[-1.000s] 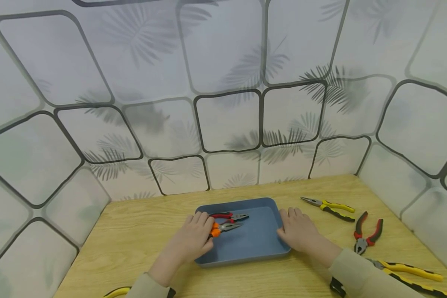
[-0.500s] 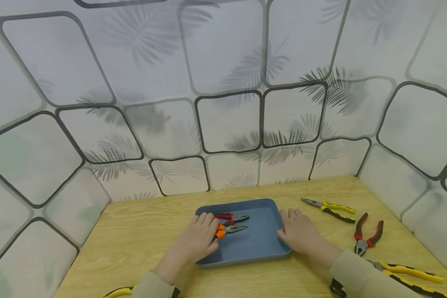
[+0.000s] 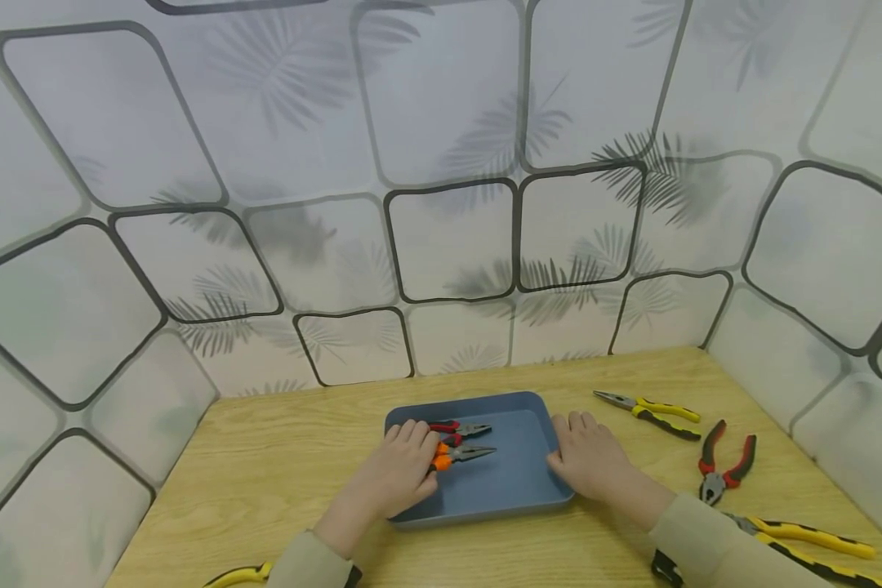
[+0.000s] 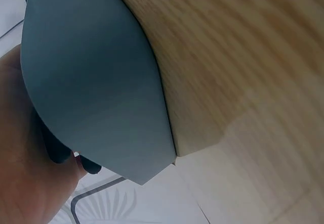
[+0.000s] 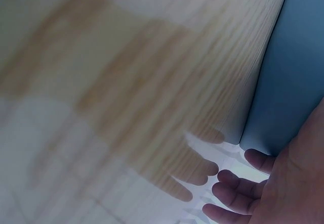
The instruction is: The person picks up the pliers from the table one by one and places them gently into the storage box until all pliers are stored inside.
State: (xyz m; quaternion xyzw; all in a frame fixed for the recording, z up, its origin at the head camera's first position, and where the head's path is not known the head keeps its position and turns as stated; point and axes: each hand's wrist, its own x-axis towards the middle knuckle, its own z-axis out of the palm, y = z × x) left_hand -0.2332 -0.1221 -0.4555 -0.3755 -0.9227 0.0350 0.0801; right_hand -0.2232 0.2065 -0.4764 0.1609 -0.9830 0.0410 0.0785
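Note:
A shallow blue tray (image 3: 500, 482) sits on the wooden table, with two pliers at its left end. My left hand (image 3: 400, 465) reaches over the left rim and grips orange-handled long-nose pliers (image 3: 474, 452), jaws pointing right. Two dark handle ends (image 4: 58, 150) show under that hand in the left wrist view. Behind them lie red-and-black pliers (image 3: 474, 429), their handles partly covered by my fingers. At the tray's right side, my right hand (image 3: 590, 453) holds the rim, thumb over the edge. Its other fingers (image 5: 235, 198) are outside, loosely bent, in the right wrist view.
To the right lie yellow-and-black long-nose pliers (image 3: 650, 412), red-and-black pliers (image 3: 719, 469) and larger yellow-and-black pliers (image 3: 808, 535). A yellow handle (image 3: 238, 576) shows at the front left, beside the left sleeve. Patterned walls (image 3: 456, 237) enclose the table's back and sides.
My left hand has slid a little to the right, and the orange-handled pliers have moved with it further into the tray. The right hand, tray and red pliers have stayed put.

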